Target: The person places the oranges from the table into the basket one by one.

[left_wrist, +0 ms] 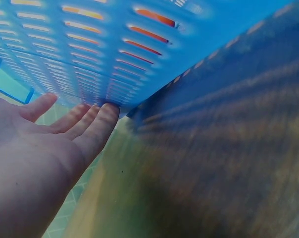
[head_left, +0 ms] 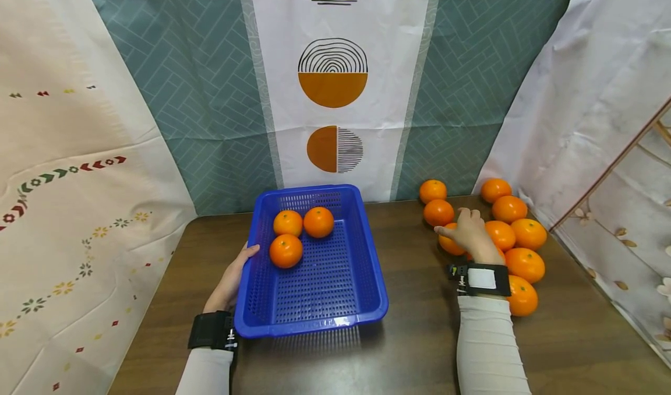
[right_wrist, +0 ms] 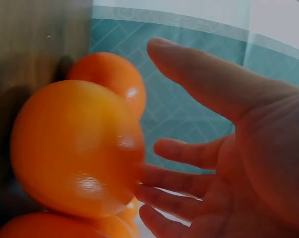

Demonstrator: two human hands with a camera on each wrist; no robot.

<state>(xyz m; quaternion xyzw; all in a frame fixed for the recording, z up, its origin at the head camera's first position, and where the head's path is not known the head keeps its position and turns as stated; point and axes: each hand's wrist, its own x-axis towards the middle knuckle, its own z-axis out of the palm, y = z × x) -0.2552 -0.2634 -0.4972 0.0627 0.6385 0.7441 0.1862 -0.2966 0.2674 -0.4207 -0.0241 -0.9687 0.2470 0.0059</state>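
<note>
A blue plastic basket [head_left: 335, 284] with slotted walls holds three oranges, one of them an orange [head_left: 285, 251] nearest the front. My left hand [head_left: 230, 281] is at the basket's left side, its fairly straight fingers against the outer wall [left_wrist: 85, 64] in the left wrist view. At the right, my right hand [head_left: 472, 235] reaches over a group of oranges, thumb and fingers spread. Beneath its thumb sits an orange [head_left: 448, 244]. In the right wrist view, a large orange [right_wrist: 75, 148] lies in front of the fingers, some of which appear to touch its side.
Behind the right hand are two oranges, including one orange [head_left: 433, 191] near the cloth. Several more oranges [head_left: 524, 265] line the right side of the brown table [head_left: 414, 337]. A patterned cloth [head_left: 209, 109] hangs along the back edge, with pale cloths at both sides.
</note>
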